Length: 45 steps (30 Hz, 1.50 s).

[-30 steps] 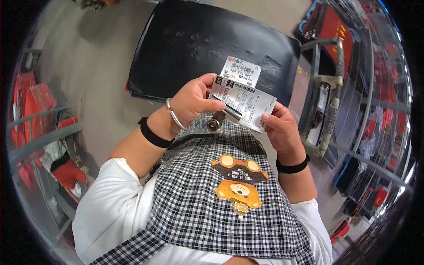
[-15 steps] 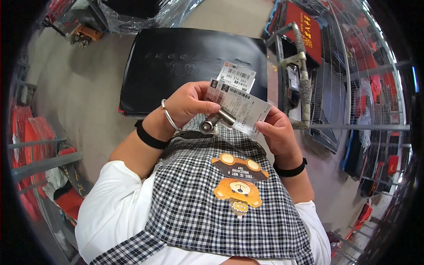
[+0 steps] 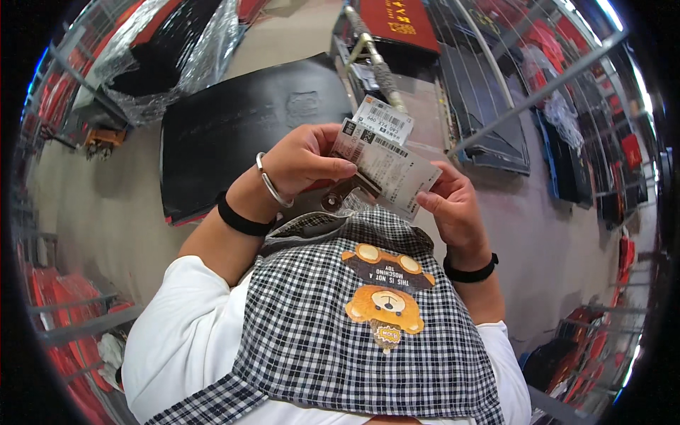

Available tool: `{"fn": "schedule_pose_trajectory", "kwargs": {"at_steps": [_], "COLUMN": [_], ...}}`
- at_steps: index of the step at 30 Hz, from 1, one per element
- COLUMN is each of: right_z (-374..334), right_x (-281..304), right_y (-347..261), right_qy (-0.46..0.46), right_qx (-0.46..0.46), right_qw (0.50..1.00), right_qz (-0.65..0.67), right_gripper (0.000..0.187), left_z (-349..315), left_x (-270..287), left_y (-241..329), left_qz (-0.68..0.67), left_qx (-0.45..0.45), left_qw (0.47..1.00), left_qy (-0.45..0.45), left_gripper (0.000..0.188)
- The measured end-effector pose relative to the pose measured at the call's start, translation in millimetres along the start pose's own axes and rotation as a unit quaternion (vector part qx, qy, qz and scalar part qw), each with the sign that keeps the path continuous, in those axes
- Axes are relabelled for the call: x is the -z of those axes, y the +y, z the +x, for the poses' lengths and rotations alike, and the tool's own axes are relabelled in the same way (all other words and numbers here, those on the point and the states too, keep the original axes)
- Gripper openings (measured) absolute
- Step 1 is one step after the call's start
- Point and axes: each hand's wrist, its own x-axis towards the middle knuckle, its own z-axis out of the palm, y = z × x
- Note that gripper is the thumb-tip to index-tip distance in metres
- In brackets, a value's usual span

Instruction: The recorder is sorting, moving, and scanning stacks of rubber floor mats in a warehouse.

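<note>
In front of my chest, my left hand (image 3: 308, 164) and my right hand (image 3: 453, 205) hold a white printed paper label (image 3: 393, 177) between them. My left thumb presses on its left side, and my right thumb and fingers pinch the lower right corner. A smaller white barcode label (image 3: 386, 119) sticks out behind its upper edge. Beneath my left thumb is a dark brown and metallic tube-like object (image 3: 340, 195) with a round end; its kind is unclear, and the labels partly cover it.
A large black mat (image 3: 234, 134) lies beyond my hands. A metal cart with a wrapped handle (image 3: 375, 60) carries red and black mats (image 3: 402, 32). Plastic-wrapped goods (image 3: 177, 64) stand far left. Wire racks (image 3: 559, 85) line the right, and red goods (image 3: 60, 297) the left.
My body has turned right, so the black mat and cart have shifted left in view. Both hands keep their hold on the label, which tilts slightly more.
</note>
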Motion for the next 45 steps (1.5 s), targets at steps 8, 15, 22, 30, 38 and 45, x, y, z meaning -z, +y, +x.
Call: {"fn": "schedule_pose_trajectory", "kwargs": {"at_steps": [8, 15, 22, 30, 38, 45], "right_z": [7.7, 32.6, 31.6, -6.3, 14.0, -28.0], "right_x": [-17.7, -46.4, -72.6, -171.6, -76.5, 38.9], "right_y": [9.4, 25.5, 60.1, 74.2, -10.2, 8.6], "right_qy": [0.006, -0.023, 0.095, 0.181, 0.255, 0.263], "right_qx": [0.011, -0.159, -0.205, -0.14, -0.121, -0.175], "right_qw": [1.0, 0.987, 0.948, 0.948, 0.946, 0.935], "right_qz": [-0.027, -0.025, -0.226, -0.224, -0.157, -0.16], "right_gripper": [0.042, 0.058, 0.016, 0.018, 0.021, 0.02], "left_z": [-11.9, -36.2, -88.0, -262.7, -157.9, -129.4], "left_x": [20.5, 31.5, 88.8, 326.3, 414.4, 412.2], "left_y": [-0.1, 11.7, 8.0, 29.2, 19.7, -23.9], "left_qz": [0.011, 0.226, 0.204, 0.308, -0.09, 0.03], "left_qx": [-0.015, 0.028, 0.027, 0.135, 0.028, 0.172], "left_qw": [1.0, 0.973, 0.978, 0.652, 0.742, 0.681], "left_qy": [-0.009, -0.023, 0.042, 0.68, 0.663, 0.711], "left_gripper": [0.035, 0.058, 0.084, 0.089, 0.054, 0.031]}}
